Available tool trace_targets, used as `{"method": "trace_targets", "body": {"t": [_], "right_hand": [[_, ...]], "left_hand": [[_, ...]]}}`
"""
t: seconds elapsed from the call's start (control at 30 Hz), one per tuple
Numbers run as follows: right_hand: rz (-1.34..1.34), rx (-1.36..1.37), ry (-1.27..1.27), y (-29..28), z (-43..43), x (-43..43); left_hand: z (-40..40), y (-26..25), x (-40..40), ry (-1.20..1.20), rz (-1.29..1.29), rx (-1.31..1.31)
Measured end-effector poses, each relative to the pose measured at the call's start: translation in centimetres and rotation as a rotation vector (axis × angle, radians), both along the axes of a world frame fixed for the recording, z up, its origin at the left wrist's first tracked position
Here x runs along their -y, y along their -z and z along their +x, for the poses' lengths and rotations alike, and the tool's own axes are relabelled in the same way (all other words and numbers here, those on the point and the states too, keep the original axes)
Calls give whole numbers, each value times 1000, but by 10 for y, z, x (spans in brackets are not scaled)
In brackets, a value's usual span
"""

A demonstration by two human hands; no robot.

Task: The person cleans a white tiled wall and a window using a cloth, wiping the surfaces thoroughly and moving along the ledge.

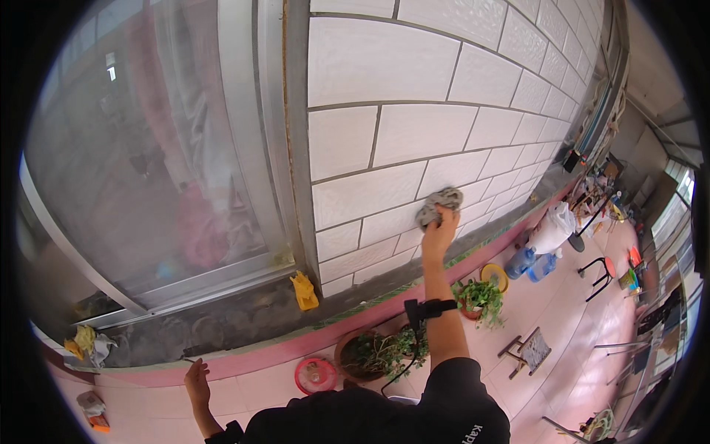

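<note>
My right hand (442, 233) grips a crumpled grey cloth (439, 205), which lies against the white brick-pattern wall tiles (424, 136). A black strap (438, 308) circles that forearm. Down at the lower left, my left hand (197, 384) hangs beside the edge of the grey window sill (205, 330), fingers loosely bent and nothing visible in them. Whether its fingertips touch the sill edge I cannot tell. On the sill, by the corner of the window frame (299, 166), lies a yellow crumpled piece (305, 291).
Below the wall are potted plants (478, 299), a red plastic lid or basin (315, 376) and blue water bottles (520, 262). A white bag (552, 226), a folding stool (526, 352) and a red-topped stool (602, 273) stand right. Crumpled wrappers (89, 344) lie at the sill's left end.
</note>
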State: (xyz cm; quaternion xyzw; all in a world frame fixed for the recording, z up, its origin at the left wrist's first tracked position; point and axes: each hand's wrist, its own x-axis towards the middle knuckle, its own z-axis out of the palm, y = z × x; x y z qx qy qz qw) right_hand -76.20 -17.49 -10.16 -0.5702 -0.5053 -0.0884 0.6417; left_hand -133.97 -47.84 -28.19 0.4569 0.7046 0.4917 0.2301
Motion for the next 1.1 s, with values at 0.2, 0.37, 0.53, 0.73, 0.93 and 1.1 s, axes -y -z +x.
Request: {"method": "trace_targets", "body": {"t": [0.2, 0.37, 0.53, 0.73, 0.93, 1.1], "right_hand": [[-60, -191, 216, 22, 123, -63], [42, -104, 28, 3, 50, -22], [23, 221, -221, 26, -28, 22], [151, 639, -602, 38, -66, 43], [-35, 194, -460, 37, -10, 14], [46, -362, -106, 30, 119, -52]], "left_hand": [[36, -19, -26, -2, -42, -58], [51, -14, -42, 37, -20, -96], [74, -44, -74, 92, -113, -248], [113, -58, -108, 150, -91, -240], [114, -55, -104, 131, -66, -193], [105, -49, -81, 98, -105, -194]]}}
